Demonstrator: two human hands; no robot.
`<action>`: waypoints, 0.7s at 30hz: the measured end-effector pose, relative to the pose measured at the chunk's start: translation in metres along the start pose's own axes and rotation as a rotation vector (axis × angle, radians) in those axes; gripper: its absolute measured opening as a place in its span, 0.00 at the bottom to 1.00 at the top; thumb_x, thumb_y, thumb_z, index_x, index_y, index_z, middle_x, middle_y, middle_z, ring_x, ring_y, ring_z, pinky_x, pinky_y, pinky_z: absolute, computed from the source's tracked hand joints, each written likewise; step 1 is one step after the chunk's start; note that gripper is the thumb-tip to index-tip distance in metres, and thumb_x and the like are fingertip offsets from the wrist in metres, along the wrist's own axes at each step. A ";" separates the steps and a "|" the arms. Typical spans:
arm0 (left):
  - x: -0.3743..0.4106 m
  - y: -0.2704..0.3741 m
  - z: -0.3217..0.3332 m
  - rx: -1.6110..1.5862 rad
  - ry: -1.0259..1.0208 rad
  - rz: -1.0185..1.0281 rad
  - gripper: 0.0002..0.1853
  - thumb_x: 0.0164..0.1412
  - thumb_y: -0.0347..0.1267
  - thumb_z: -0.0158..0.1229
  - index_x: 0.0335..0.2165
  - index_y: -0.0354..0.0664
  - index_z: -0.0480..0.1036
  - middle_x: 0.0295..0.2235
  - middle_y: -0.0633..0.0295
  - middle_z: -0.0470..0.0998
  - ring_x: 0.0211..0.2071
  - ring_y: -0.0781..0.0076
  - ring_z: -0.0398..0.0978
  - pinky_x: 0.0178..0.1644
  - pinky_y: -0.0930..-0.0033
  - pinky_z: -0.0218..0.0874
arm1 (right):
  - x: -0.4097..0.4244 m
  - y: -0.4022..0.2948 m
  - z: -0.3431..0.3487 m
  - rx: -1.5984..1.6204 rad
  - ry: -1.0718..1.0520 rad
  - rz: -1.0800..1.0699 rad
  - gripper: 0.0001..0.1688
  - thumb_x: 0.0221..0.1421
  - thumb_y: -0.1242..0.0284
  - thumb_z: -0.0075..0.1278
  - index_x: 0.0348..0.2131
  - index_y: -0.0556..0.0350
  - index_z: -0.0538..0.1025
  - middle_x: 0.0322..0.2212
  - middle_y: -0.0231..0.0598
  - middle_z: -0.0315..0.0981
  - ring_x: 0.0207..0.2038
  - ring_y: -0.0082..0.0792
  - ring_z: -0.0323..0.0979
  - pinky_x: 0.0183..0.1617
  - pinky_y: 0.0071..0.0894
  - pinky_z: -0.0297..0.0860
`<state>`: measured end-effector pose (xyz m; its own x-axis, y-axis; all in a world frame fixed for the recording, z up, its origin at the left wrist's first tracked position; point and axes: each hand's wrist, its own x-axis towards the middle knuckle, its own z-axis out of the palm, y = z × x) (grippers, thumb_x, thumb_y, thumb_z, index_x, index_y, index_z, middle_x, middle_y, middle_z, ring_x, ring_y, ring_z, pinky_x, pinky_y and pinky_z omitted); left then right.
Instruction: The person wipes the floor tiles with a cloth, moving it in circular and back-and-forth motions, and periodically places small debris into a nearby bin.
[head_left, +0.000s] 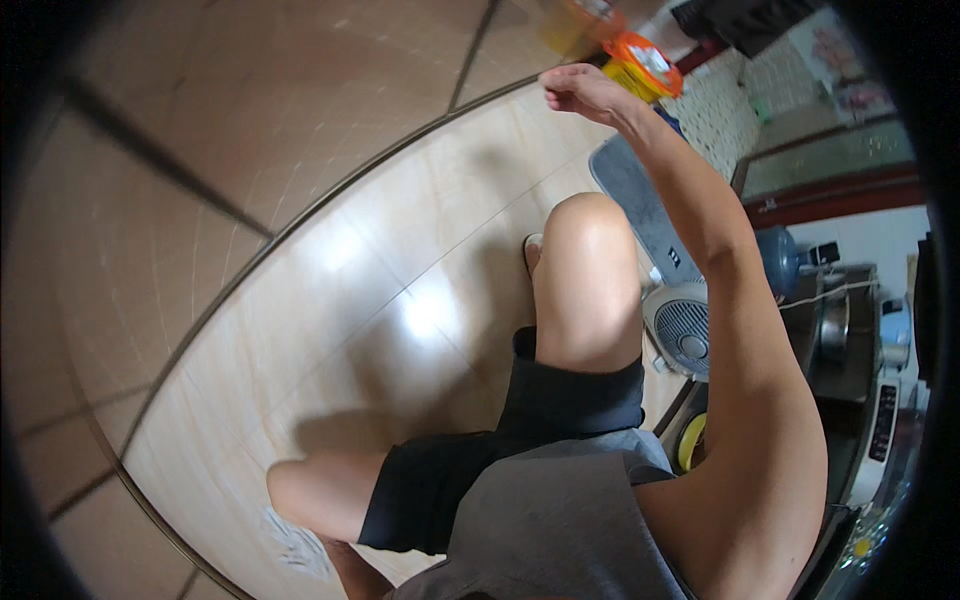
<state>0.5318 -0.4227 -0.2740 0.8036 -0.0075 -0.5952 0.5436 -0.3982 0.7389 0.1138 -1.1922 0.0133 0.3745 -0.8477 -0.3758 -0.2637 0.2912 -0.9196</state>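
Note:
My right hand (579, 91) reaches far forward, its fingers curled. Its fingertips are near the dark border (450, 114) between a light marbled tile floor (352, 300) and a glossy brown tiled surface (187, 97). Nothing can be made out in the fingers, though their inner side is hidden. Just beyond the wrist stands a yellow tub with an orange rim (646, 67), bearing writing. It shows as a blurred reflection in the brown surface. My left hand is out of view. Below me are my bent knees and black shorts (577, 397).
A grey rounded panel (637, 199) and a grey appliance with a round grille (682, 330) stand beside my right leg, partly behind the arm. Farther right are a blue water bottle (778, 259), a metal pot (834, 322) and a yellow bowl (691, 442).

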 end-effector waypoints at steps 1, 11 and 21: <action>0.030 0.015 -0.001 0.111 -0.042 -0.002 0.19 0.63 0.46 0.55 0.33 0.40 0.74 0.26 0.60 0.76 0.21 0.70 0.72 0.22 0.68 0.64 | -0.003 0.032 -0.012 0.032 0.075 0.046 0.05 0.60 0.73 0.54 0.32 0.55 0.75 0.26 0.28 0.71 0.29 0.21 0.71 0.38 0.23 0.73; 0.078 0.158 0.093 0.874 -0.309 0.098 0.17 0.62 0.44 0.57 0.40 0.42 0.73 0.28 0.60 0.77 0.23 0.70 0.76 0.21 0.70 0.64 | 0.058 0.160 -0.340 0.110 0.510 -0.014 0.11 0.65 0.70 0.48 0.38 0.61 0.75 0.27 0.33 0.70 0.29 0.24 0.68 0.36 0.23 0.71; 0.012 0.231 0.151 1.113 -0.270 0.062 0.16 0.62 0.39 0.53 0.38 0.35 0.74 0.26 0.58 0.78 0.22 0.69 0.78 0.19 0.70 0.64 | 0.233 0.128 -0.497 -0.056 0.744 -0.041 0.14 0.62 0.66 0.50 0.34 0.59 0.78 0.33 0.37 0.75 0.34 0.28 0.73 0.34 0.26 0.69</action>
<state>0.6301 -0.6530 -0.1583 0.6701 -0.1989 -0.7151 -0.1194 -0.9798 0.1606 -0.2744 -1.5728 -0.1351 -0.3104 -0.9393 -0.1459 -0.3151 0.2465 -0.9165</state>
